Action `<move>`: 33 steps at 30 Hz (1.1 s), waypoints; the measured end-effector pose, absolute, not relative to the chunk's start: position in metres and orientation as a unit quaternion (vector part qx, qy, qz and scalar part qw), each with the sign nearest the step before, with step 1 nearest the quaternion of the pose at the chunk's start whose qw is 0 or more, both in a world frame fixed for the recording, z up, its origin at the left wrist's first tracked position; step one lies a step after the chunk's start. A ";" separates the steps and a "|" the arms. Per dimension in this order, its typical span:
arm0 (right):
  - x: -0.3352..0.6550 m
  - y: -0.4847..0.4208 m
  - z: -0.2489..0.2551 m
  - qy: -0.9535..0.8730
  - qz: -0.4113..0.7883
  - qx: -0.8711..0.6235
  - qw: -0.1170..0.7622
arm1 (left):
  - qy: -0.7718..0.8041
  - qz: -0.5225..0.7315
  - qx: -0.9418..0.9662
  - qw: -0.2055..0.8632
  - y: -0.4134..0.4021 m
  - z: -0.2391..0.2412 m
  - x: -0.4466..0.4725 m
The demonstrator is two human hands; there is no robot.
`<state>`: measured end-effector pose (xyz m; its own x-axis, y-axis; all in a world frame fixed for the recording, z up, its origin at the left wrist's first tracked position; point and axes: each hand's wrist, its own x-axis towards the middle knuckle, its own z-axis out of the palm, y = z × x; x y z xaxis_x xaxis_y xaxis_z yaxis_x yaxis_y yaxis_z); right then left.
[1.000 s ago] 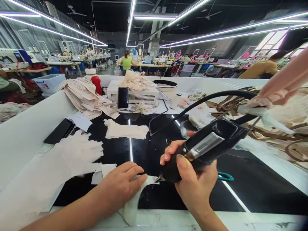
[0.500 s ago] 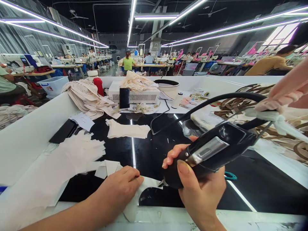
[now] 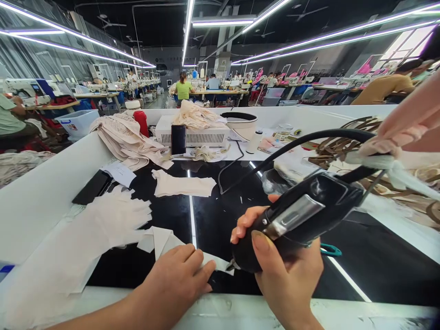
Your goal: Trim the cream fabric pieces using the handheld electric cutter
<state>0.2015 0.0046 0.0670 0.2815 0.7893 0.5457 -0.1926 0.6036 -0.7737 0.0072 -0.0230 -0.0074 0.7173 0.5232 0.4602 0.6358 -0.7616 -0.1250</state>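
Note:
My right hand is wrapped round a black handheld electric cutter with a silver plate on its side. The cutter's small metal tip touches the right end of a narrow strip of white fabric. Left of the tip, my left hand lies over the strip, pressing it on the black work surface with fingers stretched out and a gap between thumb and forefinger. A folded fabric end shows behind that hand; its palm hides the part beneath. A thick black cord runs from the cutter's back end.
A layered stack of white fabric pieces lies at the left. A cream piece lies farther back. A teal-handled tool is right of my right hand. Behind are a phone, a vented white box and brown straps.
My left hand has shifted slightly right along the strip, and its forefinger has stretched out. The strip now lies flatter, its hanging lower part hidden. The cutter stays almost in place.

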 end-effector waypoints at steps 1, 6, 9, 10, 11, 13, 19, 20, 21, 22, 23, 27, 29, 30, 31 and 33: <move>0.200 0.005 0.068 -0.497 0.330 -0.298 0.745 | -0.319 -0.212 -0.913 0.143 -0.024 -0.009 0.008; 0.193 0.013 0.068 -0.502 0.322 -0.289 0.748 | -0.326 -0.241 -0.903 0.143 -0.031 -0.012 0.010; 0.190 0.015 0.067 -0.506 0.322 -0.289 0.746 | -0.326 -0.236 -0.905 0.137 -0.035 -0.009 0.011; 0.189 0.016 0.066 -0.508 0.327 -0.286 0.744 | -0.327 -0.233 -0.906 0.133 -0.036 -0.008 0.011; 0.188 0.015 0.066 -0.509 0.333 -0.283 0.742 | -0.329 -0.230 -0.907 0.130 -0.037 -0.007 0.012; 0.187 0.014 0.067 -0.511 0.338 -0.280 0.739 | -0.328 -0.230 -0.907 0.127 -0.038 -0.006 0.013; 0.186 0.014 0.070 -0.508 0.352 -0.277 0.736 | -0.325 -0.238 -0.907 0.121 -0.039 -0.006 0.014; 0.185 0.015 0.070 -0.504 0.355 -0.271 0.739 | -0.323 -0.240 -0.907 0.121 -0.039 -0.007 0.014; 0.183 0.016 0.070 -0.501 0.358 -0.266 0.742 | -0.322 -0.244 -0.907 0.121 -0.039 -0.007 0.015; 0.182 0.017 0.070 -0.500 0.360 -0.261 0.743 | -0.321 -0.246 -0.907 0.121 -0.039 -0.008 0.015; 0.180 0.017 0.070 -0.501 0.363 -0.257 0.742 | -0.320 -0.247 -0.906 0.122 -0.039 -0.008 0.015; 0.175 0.017 0.071 -0.512 0.367 -0.265 0.730 | -0.317 -0.245 -0.909 0.118 -0.038 -0.006 0.013; 0.175 0.016 0.072 -0.517 0.365 -0.273 0.724 | -0.315 -0.242 -0.911 0.107 -0.039 -0.003 0.011; 0.176 0.015 0.072 -0.518 0.365 -0.275 0.723 | -0.317 -0.243 -0.912 0.098 -0.039 -0.001 0.009; 0.176 0.014 0.071 -0.519 0.364 -0.275 0.723 | -0.318 -0.247 -0.911 0.089 -0.040 0.001 0.007; 0.176 0.012 0.070 -0.518 0.362 -0.270 0.726 | -0.324 -0.257 -0.907 0.079 -0.042 0.004 0.002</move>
<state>0.1765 0.0119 0.0698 0.2004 0.8056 0.5576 -0.2460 0.5923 -0.7673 0.0021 -0.0423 0.0038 0.6588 0.5468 0.5167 0.6277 -0.7781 0.0233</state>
